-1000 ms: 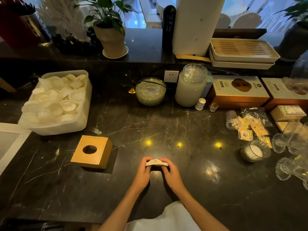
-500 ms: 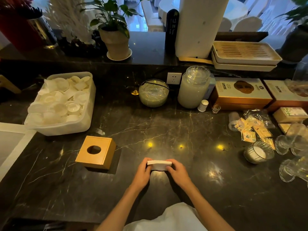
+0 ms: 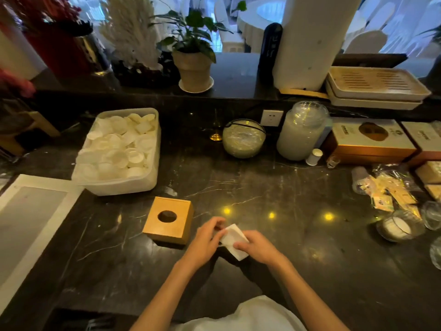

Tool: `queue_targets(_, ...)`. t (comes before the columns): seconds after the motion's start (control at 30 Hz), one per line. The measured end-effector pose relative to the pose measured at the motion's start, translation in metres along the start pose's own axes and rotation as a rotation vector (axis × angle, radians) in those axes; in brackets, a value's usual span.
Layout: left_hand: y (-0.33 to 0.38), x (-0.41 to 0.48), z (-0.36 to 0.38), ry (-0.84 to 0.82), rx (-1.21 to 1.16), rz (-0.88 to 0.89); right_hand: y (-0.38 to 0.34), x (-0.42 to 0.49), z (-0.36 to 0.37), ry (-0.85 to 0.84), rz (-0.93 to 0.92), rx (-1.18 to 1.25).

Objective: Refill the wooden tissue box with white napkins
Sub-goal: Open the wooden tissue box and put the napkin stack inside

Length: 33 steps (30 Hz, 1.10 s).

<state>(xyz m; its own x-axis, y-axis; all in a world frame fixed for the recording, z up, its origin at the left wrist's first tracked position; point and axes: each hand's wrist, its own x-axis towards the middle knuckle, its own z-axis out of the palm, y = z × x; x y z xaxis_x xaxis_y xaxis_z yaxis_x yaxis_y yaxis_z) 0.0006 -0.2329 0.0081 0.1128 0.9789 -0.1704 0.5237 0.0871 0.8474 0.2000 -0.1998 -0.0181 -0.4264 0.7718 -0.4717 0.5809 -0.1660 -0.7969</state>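
A wooden tissue box (image 3: 170, 220) with a round hole in its top stands on the dark marble counter, left of my hands. A small stack of folded white napkins (image 3: 233, 240) is held between both hands just right of the box, turned at an angle with one corner pointing at me. My left hand (image 3: 207, 240) pinches the stack's left side. My right hand (image 3: 256, 246) grips its right side from above. The hole in the box looks dark, with nothing sticking out.
A white plastic tub (image 3: 120, 185) of small white cups sits behind the box. A glass bowl (image 3: 244, 138), a tall glass jar (image 3: 301, 131), cardboard boxes (image 3: 368, 142), sachets (image 3: 391, 194) and glasses (image 3: 401, 225) crowd the back and right. A white tray (image 3: 26, 216) lies at far left.
The napkin stack has been turned from level across my hands to a diagonal tilt, and both hands have shifted toward the wooden box.
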Motion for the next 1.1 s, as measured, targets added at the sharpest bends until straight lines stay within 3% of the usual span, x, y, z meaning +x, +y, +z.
queue_targets(0.07, -0.007, -0.005, -0.033, 0.161, 0.082, 0.012, -0.004, 0.0, 0.013, 0.022, 0.074, 0.381)
queue_targets(0.13, -0.02, -0.011, -0.07, 0.304, 0.231, 0.06, -0.006, 0.001, 0.031, -0.021, 0.126, 0.998)
queue_targets(0.2, -0.035, -0.017, -0.107, 0.289, 0.36, 0.05, -0.015, 0.003, 0.052, -0.067, 0.135, 1.482)
queue_targets(0.27, -0.049, -0.024, -0.133, 0.138, 0.43, -0.021, -0.026, 0.008, 0.075, -0.084, 0.168, 1.663)
queue_targets(0.43, -0.071, -0.022, -0.159, -0.246, 0.657, -0.037, -0.055, 0.02, 0.124, -0.042, 0.222, 1.722)
queue_targets(0.67, -0.071, -0.001, -0.166, -0.342, 0.892, 0.148, -0.066, 0.024, 0.162, 0.04, 0.219, 1.793)
queue_targets(0.77, -0.061, 0.015, -0.172, -0.461, 0.969, 0.145, -0.071, 0.022, 0.165, 0.11, 0.2, 1.815)
queue_targets(0.87, -0.051, 0.037, -0.192, -0.566, 0.841, 0.111, -0.075, 0.023, 0.167, 0.141, 0.202, 1.847)
queue_targets(0.93, -0.046, 0.053, -0.208, -0.571, 0.63, 0.055, -0.077, 0.024, 0.167, 0.145, 0.2, 1.851)
queue_targets(1.1, -0.05, 0.09, -0.227, -0.366, 0.136, -0.024, -0.076, 0.025, 0.162, 0.158, 0.183, 1.812)
